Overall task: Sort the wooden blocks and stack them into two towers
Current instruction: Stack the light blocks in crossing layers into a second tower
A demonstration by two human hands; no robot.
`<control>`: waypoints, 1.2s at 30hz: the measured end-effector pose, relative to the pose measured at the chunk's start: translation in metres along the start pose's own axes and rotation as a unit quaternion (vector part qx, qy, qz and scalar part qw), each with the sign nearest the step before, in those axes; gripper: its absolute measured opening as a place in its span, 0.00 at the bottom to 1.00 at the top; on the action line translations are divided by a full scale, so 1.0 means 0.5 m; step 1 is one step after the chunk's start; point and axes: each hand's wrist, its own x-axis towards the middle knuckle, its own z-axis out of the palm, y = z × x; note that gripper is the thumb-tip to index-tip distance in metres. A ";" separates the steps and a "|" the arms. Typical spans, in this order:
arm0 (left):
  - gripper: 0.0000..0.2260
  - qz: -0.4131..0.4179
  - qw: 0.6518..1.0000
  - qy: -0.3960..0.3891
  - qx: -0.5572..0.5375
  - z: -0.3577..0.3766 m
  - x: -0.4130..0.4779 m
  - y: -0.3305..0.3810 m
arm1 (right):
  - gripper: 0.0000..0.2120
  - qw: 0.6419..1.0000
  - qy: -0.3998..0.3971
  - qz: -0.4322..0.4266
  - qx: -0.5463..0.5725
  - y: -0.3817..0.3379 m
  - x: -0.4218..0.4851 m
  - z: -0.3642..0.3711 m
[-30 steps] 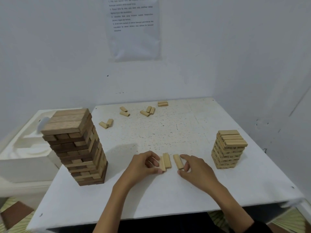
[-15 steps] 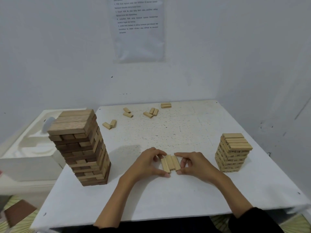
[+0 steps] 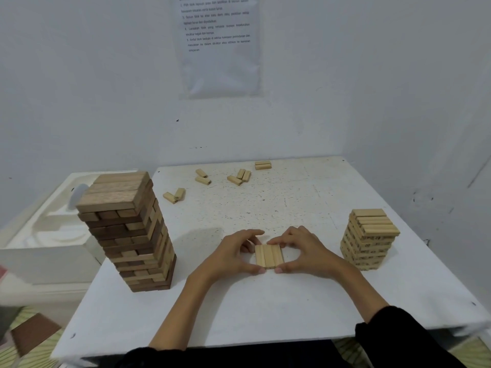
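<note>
Three light wooden blocks (image 3: pixel 268 255) lie side by side, flat on the white table (image 3: pixel 265 309), pressed into one neat row. My left hand (image 3: pixel 233 254) cups their left side and my right hand (image 3: pixel 305 252) cups their right side, thumbs at the near ends. A tall tower of larger, mostly dark blocks (image 3: pixel 130 229) stands at the left. A shorter tower of small light blocks (image 3: pixel 369 239) stands at the right.
Several loose light blocks (image 3: pixel 237 177) lie scattered at the table's far side, with a pair (image 3: pixel 175 195) nearer the tall tower. A white foam box (image 3: pixel 45 235) sits beside the table on the left. Walls close off the back and right.
The three blocks, apart a second ago, have been pushed together into a squared row. Both hands have closed in around them.
</note>
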 end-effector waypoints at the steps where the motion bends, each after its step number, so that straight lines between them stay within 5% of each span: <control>1: 0.33 0.003 1.000 0.007 -0.010 0.002 -0.002 -0.002 | 0.28 1.000 0.001 -0.002 0.000 0.001 0.001 0.001; 8: 0.33 0.017 0.998 0.047 -0.042 0.021 -0.016 -0.007 | 0.27 1.000 0.027 -0.011 -0.010 0.005 -0.003 0.012; 14: 0.39 0.025 0.998 0.059 0.027 0.025 -0.012 -0.009 | 0.40 0.999 0.043 0.011 -0.012 0.008 -0.016 0.017; 24: 0.25 0.012 0.991 0.074 0.108 0.026 -0.011 -0.022 | 0.28 0.999 0.048 -0.001 0.013 0.017 -0.009 0.013; 36: 0.25 0.039 0.992 0.103 0.062 0.023 -0.024 -0.003 | 0.23 0.995 0.054 -0.023 0.077 -0.002 -0.018 0.004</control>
